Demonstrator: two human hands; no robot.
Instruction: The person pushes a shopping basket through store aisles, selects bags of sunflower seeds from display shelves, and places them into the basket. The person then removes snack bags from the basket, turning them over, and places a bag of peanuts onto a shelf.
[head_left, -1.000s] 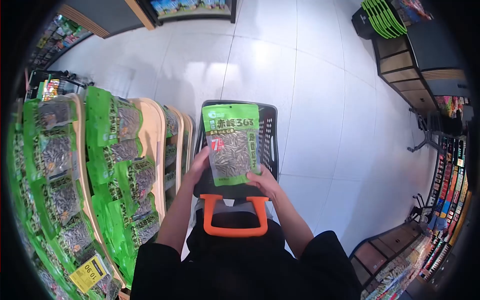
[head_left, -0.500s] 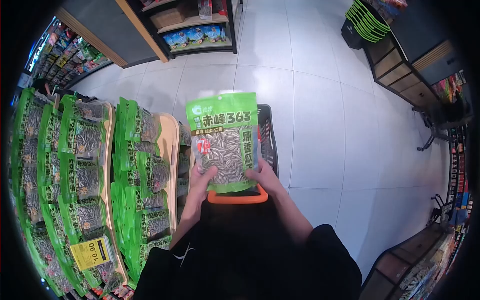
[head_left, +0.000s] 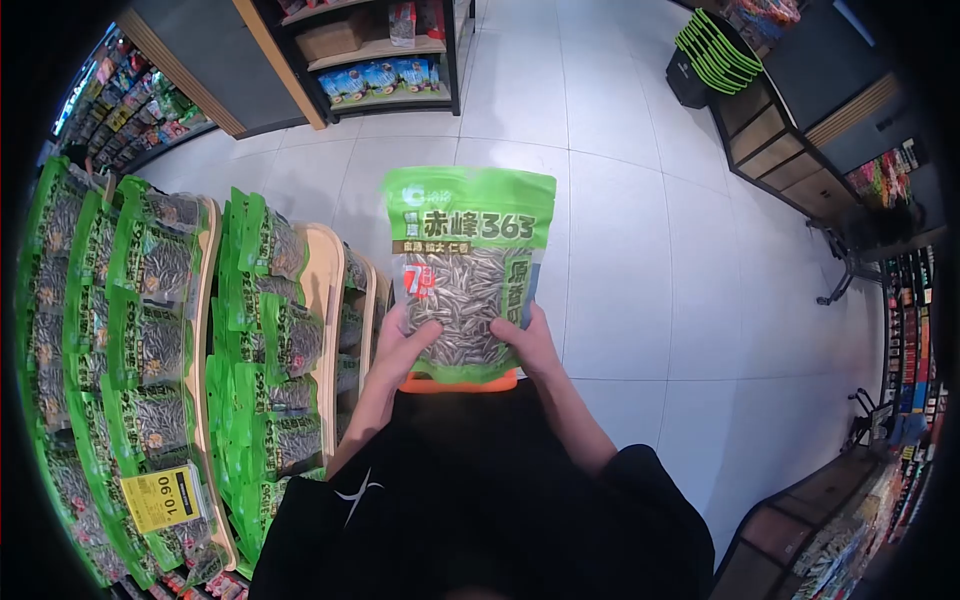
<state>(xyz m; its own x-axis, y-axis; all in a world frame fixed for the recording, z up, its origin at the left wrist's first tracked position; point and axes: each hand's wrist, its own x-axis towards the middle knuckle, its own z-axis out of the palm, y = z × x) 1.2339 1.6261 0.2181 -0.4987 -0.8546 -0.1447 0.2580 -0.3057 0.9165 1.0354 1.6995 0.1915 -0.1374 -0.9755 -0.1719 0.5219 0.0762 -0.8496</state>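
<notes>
A green bag of sunflower seeds [head_left: 465, 270] is held upright in front of me, its printed front with a clear window facing my eyes. My left hand [head_left: 402, 345] grips its lower left edge, thumb pressed on the window. On the lower right edge, my right hand [head_left: 530, 340] has hold in the same way, thumb on the front; the other fingers of both hands are hidden behind the bag. Below the bag shows the orange handle [head_left: 455, 384] of a shopping basket, whose body the bag mostly hides.
Shelves of matching green seed bags [head_left: 150, 340] stand on my left, with a yellow price tag [head_left: 162, 498]. Ahead is a dark shelf unit [head_left: 385, 50]. Stacked black baskets with green handles [head_left: 715, 55] are at the far right. Tiled floor [head_left: 620, 230] lies between.
The bag looks larger and closer, raised slightly and shifted a little right, with both hands still on it. The basket behind it is now more covered. The surrounding shelves have shifted slightly left in view.
</notes>
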